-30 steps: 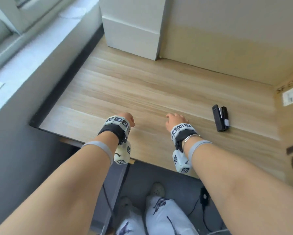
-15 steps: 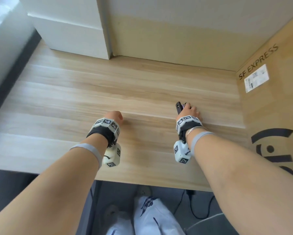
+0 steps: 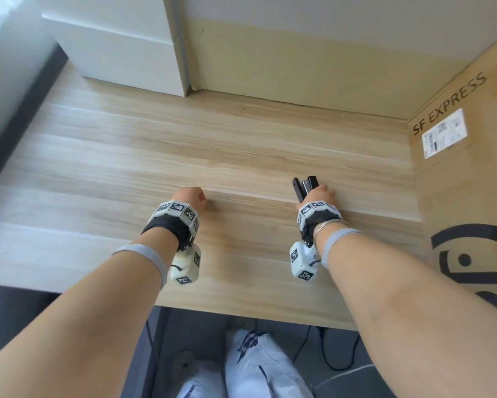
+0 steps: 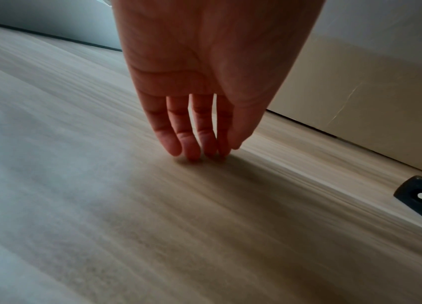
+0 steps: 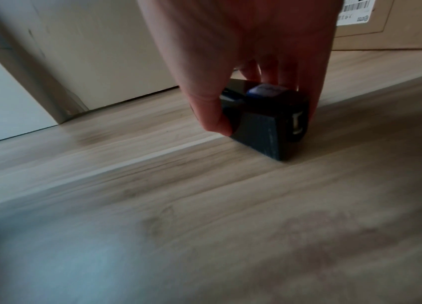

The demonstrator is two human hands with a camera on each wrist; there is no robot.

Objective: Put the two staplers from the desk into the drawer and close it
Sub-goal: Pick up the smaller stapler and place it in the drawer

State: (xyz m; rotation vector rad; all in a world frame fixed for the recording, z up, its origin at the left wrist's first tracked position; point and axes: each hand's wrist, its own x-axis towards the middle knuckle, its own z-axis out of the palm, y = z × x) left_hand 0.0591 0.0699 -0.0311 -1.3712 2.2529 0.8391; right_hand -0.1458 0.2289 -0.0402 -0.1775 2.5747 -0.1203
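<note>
While the left hand (image 3: 190, 196) rests its straight fingertips (image 4: 190, 151) on the wooden surface (image 3: 126, 173), the right hand (image 3: 319, 195) pinches a black stapler (image 5: 264, 121) lying on it near the cardboard box (image 3: 465, 179) at right.

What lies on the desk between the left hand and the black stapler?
Nothing: the head view shows bare desk between the left hand and the stapler.
</note>
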